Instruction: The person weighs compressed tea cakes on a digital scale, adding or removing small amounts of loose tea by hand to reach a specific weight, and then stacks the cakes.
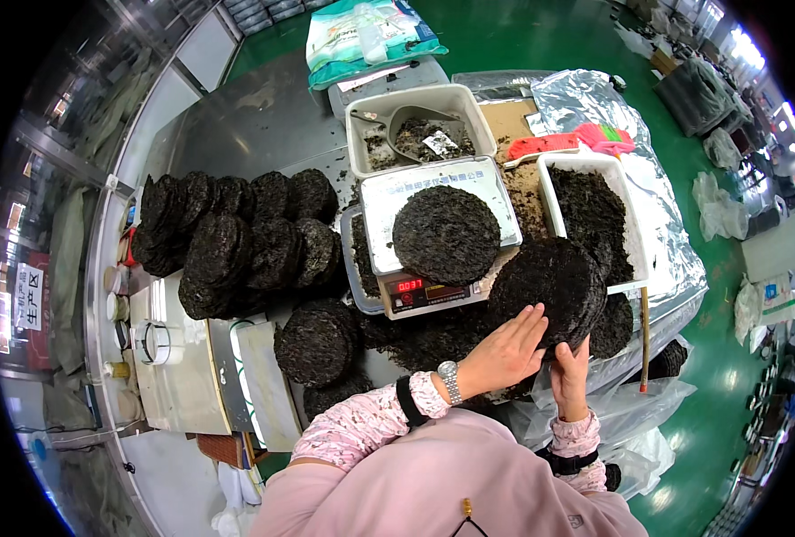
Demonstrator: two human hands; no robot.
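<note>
A stack of round dried seaweed sheets (545, 285) sits before me at the right of the scale. My left hand (508, 350) lies with its fingers on the near left part of the stack. At its near edge, my right hand (570, 376) has its thumb and fingers against the rim; some fingers are hidden. One dark disc of dried seaweed (446, 235) rests on the metal pan of a digital scale (431, 295) with a lit red display. A white tub of loose seaweed (639, 248) stands just beyond the stack.
Several stacks of seaweed discs (216, 255) fill the table's left part. Behind the scale stands a white bin (471, 107) holding a scoop (392, 131). A red-bristled brush (543, 145) lies near silver foil bags (666, 208). A stick (644, 335) juts out at the right edge.
</note>
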